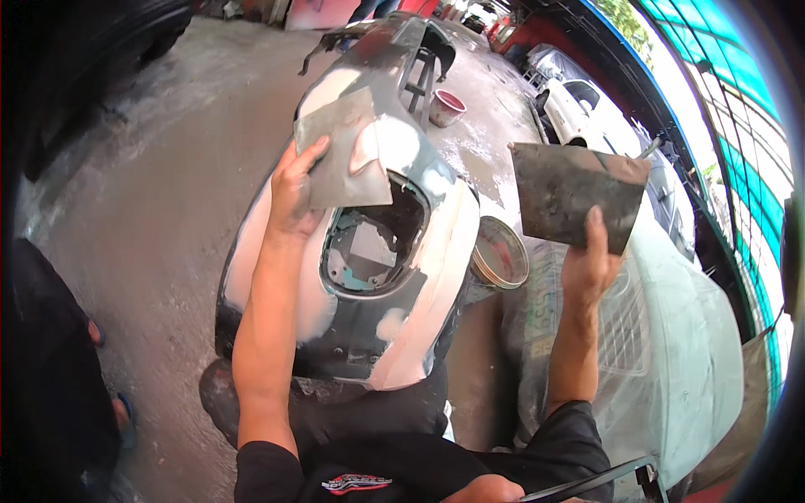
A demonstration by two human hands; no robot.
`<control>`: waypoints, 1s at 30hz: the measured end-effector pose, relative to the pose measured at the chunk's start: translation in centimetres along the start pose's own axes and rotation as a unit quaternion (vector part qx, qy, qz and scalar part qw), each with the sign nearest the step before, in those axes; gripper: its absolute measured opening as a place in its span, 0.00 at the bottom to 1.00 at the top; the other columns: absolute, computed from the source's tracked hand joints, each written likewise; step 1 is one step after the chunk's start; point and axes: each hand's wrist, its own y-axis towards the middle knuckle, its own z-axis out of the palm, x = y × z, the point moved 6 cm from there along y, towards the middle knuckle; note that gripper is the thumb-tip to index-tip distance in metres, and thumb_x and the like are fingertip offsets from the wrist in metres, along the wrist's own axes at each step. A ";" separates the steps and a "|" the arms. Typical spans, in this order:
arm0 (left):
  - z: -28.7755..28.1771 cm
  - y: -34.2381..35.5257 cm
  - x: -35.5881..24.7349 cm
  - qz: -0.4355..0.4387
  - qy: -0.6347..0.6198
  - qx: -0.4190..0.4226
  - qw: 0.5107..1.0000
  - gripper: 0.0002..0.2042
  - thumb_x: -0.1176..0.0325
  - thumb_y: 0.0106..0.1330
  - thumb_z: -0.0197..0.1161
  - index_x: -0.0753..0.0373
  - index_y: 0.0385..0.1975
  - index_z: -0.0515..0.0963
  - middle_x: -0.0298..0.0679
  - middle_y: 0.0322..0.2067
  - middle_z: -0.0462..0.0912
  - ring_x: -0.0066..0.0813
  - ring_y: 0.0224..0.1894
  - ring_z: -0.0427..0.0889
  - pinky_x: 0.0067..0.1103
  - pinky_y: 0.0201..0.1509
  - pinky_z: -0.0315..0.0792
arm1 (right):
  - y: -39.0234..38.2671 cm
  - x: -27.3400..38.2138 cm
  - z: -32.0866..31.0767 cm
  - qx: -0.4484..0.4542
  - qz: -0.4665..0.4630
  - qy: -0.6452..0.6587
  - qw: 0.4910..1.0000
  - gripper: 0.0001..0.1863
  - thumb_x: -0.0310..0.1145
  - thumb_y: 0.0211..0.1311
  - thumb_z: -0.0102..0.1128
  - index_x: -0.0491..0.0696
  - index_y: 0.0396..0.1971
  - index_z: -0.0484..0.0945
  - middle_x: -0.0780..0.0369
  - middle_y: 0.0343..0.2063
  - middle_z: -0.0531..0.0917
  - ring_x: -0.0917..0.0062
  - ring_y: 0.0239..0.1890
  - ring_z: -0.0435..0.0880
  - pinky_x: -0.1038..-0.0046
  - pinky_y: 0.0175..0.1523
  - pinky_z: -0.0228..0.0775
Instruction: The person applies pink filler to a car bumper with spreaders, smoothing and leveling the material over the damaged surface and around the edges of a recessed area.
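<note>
My left hand (pixel 293 189) grips a flat grey plate (pixel 331 168) by its left edge, thumb on top. A smear of pinkish putty (pixel 366 151) lies on that plate. Raised to the right, my right hand (pixel 589 264) pinches a thin, dark, stained rectangular sheet (pixel 562 189) at its lower edge, thumb across its face. Between my arms and below the plate is a dark car body panel (pixel 335 327) with pale pink and white filler patches. An opening (pixel 340 268) in the panel lies just under the grey plate, which hides part of the panel.
A round bucket (pixel 501 251) stands right of the panel, and a red tub (pixel 447 109) farther off. On the right are a car under clear plastic (pixel 671 327) and a white car (pixel 568 109). Another person's sandalled foot (pixel 124 411) shows at left; a tyre (pixel 92 50) is upper left.
</note>
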 end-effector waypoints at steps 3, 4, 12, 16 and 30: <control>1.2 -0.8 1.5 -0.017 -0.009 0.011 1.000 0.19 0.70 0.70 0.58 0.68 0.60 0.71 0.43 0.52 0.80 0.33 0.51 0.82 0.29 0.56 0.78 | -3.0 0.6 -0.5 0.053 -0.254 -0.245 0.934 0.21 0.21 0.64 0.59 0.33 0.57 0.73 0.49 0.52 0.82 0.61 0.51 0.83 0.64 0.56 0.76; 1.6 -1.4 1.9 -0.026 -0.024 -0.002 0.999 0.20 0.70 0.71 0.58 0.68 0.60 0.71 0.43 0.52 0.80 0.34 0.52 0.82 0.30 0.56 0.79 | -4.2 1.5 1.4 0.081 -0.345 -0.305 0.884 0.23 0.17 0.58 0.60 0.33 0.55 0.75 0.45 0.52 0.82 0.53 0.51 0.84 0.62 0.55 0.77; 7.6 -5.3 6.8 -0.128 -0.075 -0.052 0.988 0.17 0.70 0.72 0.56 0.68 0.58 0.72 0.43 0.50 0.81 0.35 0.51 0.83 0.30 0.57 0.79 | -5.3 2.8 6.3 0.380 -0.260 -0.344 0.819 0.44 0.20 0.35 0.68 0.55 0.62 0.75 0.54 0.52 0.78 0.57 0.50 0.82 0.62 0.48 0.80; 8.9 -7.1 1.8 -0.101 0.004 -0.100 0.990 0.15 0.67 0.73 0.56 0.70 0.53 0.76 0.44 0.45 0.83 0.35 0.45 0.86 0.31 0.54 0.81 | -3.4 -0.6 3.8 0.392 -0.259 -0.447 0.761 0.42 0.23 0.40 0.67 0.59 0.64 0.74 0.55 0.53 0.78 0.60 0.50 0.82 0.63 0.46 0.79; -5.1 -3.9 1.0 -0.048 -0.098 -0.019 0.994 0.17 0.68 0.74 0.54 0.67 0.59 0.71 0.45 0.51 0.82 0.31 0.45 0.85 0.26 0.46 0.82 | 3.4 -3.2 7.4 0.442 0.078 -0.229 0.864 0.21 0.28 0.66 0.61 0.40 0.58 0.74 0.61 0.36 0.84 0.81 0.39 0.79 0.73 0.46 0.73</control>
